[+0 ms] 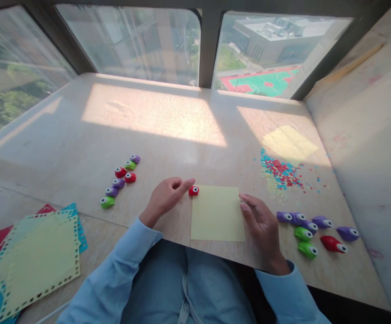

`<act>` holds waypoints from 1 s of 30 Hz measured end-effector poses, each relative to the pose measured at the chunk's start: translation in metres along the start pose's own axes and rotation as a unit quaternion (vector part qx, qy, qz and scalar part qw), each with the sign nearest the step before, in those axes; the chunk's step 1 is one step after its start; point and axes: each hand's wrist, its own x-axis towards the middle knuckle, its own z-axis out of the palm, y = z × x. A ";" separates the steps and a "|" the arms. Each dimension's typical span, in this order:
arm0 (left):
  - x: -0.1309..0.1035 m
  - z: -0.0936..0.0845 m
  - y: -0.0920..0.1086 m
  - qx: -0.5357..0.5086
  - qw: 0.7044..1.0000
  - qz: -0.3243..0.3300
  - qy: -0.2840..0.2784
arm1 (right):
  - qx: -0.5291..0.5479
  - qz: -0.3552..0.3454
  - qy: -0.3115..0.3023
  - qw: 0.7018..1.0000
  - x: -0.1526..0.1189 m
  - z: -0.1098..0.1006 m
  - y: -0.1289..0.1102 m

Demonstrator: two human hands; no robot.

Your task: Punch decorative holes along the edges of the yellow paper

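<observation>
A small red craft punch (194, 191) sits at the top left corner of a square sheet of pale yellow paper (217, 216). My left hand (168, 198) is beside the punch, its thumb stretched out to the punch's upper left. Its other fingers are partly hidden; whether the thumb touches the punch I cannot tell. At the sheet's right edge, my right hand (261, 227) has its thumb and forefinger on the paper, near the upper right corner. The sheet lies flat at the table's front edge, above my lap.
Several purple, green and red punches stand left (118, 183) and right (303, 234). Hole-edged paper sheets (43, 265) are stacked at lower left. Red, blue and yellow confetti (283, 173) lies at right, below another yellow sheet (290, 141). A wall (367, 135) bounds the right; windows the back.
</observation>
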 end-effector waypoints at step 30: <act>0.013 0.010 0.005 0.033 0.998 -0.047 -0.032 | 0.084 0.026 0.016 0.996 0.004 0.006 0.007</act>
